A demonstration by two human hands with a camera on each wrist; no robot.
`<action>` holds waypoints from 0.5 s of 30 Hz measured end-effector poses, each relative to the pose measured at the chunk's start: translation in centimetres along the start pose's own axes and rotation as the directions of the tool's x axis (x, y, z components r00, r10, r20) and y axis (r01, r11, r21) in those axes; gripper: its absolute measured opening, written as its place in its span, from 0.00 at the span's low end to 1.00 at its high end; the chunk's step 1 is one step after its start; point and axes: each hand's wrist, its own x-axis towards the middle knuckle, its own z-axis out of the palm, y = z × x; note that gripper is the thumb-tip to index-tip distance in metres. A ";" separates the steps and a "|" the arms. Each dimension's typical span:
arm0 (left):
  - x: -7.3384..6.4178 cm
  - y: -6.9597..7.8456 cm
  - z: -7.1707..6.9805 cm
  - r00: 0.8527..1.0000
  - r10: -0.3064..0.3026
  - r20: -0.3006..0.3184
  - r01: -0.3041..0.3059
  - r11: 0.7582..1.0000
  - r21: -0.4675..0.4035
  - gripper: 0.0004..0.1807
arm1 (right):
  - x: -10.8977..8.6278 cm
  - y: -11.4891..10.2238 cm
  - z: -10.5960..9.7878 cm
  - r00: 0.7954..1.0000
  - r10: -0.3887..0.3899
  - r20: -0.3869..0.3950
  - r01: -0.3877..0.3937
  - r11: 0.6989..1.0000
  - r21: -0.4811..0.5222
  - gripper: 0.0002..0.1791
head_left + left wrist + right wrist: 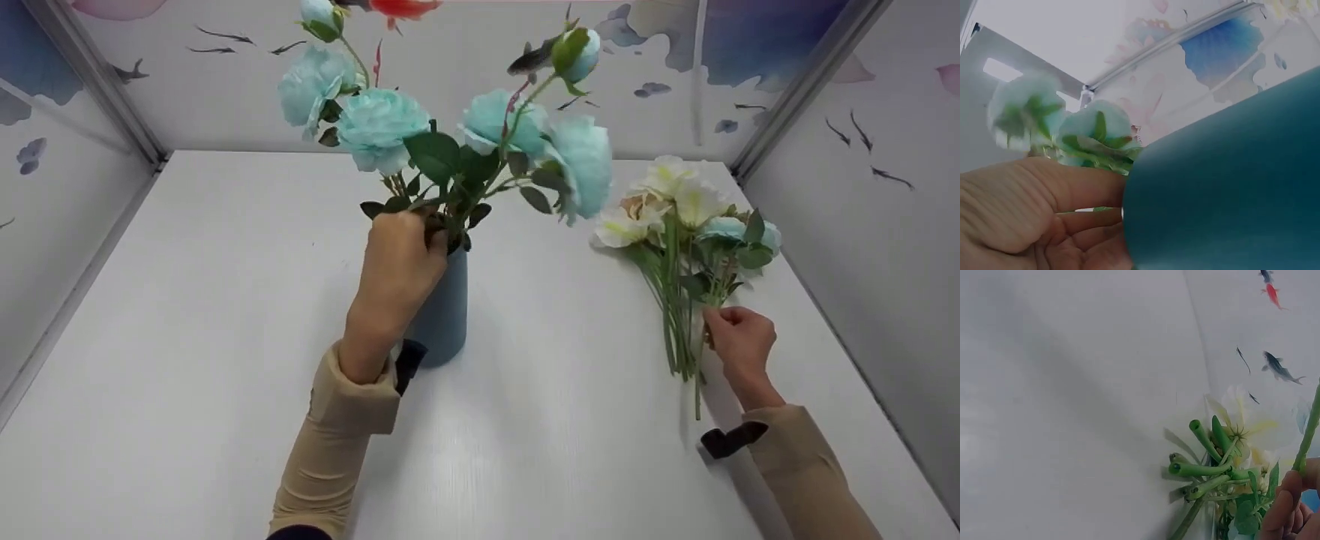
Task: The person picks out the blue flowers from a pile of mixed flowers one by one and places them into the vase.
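Note:
A blue-grey vase [446, 315] stands upright on the table, filled with light-blue artificial roses [384, 124] on leafy stems. At its mouth my left hand [397, 262] has its fingers curled around the rose stems; the left wrist view shows the thumb and fingers right at the vase rim. On the right, my right hand [742, 337] pinches the green stem [1309, 433] of a light-blue rose [724, 228] between thumb and fingers. Beside that rose lies a bunch of white flowers [675, 195], their green stems [675, 322] pointing toward me.
The white table [225, 300] is enclosed by panels [847, 127] printed with fish and lotus. Metal posts [810, 90] rise at its back corners. Each wrist carries a black camera mount, such as the right mount [731, 440].

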 end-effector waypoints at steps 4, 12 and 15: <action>-0.8 -0.1 -0.3 0.995 0.050 -0.082 -0.056 0.996 -0.065 0.04 | -0.2 -0.5 0.0 1.000 -0.006 -0.017 0.007 1.000 0.010 0.13; -2.3 0.1 0.8 0.942 0.228 -0.247 -0.277 0.943 -0.185 0.02 | -0.5 -1.6 0.2 0.998 -0.007 -0.066 0.009 0.999 0.040 0.12; -2.6 0.2 1.5 0.912 0.288 -0.292 -0.354 0.913 -0.203 0.02 | -0.6 -1.9 0.4 0.996 -0.016 -0.088 0.021 0.998 0.060 0.12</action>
